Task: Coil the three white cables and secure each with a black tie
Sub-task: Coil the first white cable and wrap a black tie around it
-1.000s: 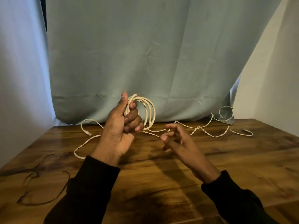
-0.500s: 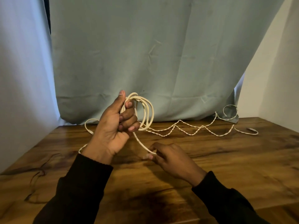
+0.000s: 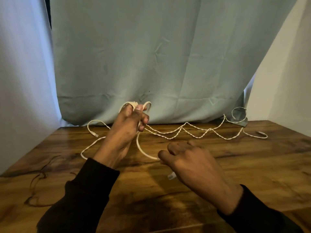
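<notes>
Coiling a white cable over the desk [image 3: 235, 165]

The left hand [image 3: 125, 130] clutches the coiled cable [image 3: 134, 104] aloft; the right hand [image 3: 190, 163] pinches its loose tail. Two more cables [image 3: 193, 132] lie behind, twisted together.

Our left hand [image 3: 125, 126] hides most of the coiled white cable [image 3: 133, 103]; our right hand [image 3: 193, 165] covers where its loose strand [image 3: 143, 151] ends.

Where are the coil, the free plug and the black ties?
coil [image 3: 134, 103]: head view, loops above left hand.
free plug [image 3: 171, 176]: head view, connector body under right hand.
black ties [image 3: 36, 178]: head view, thin strand on table.
</notes>
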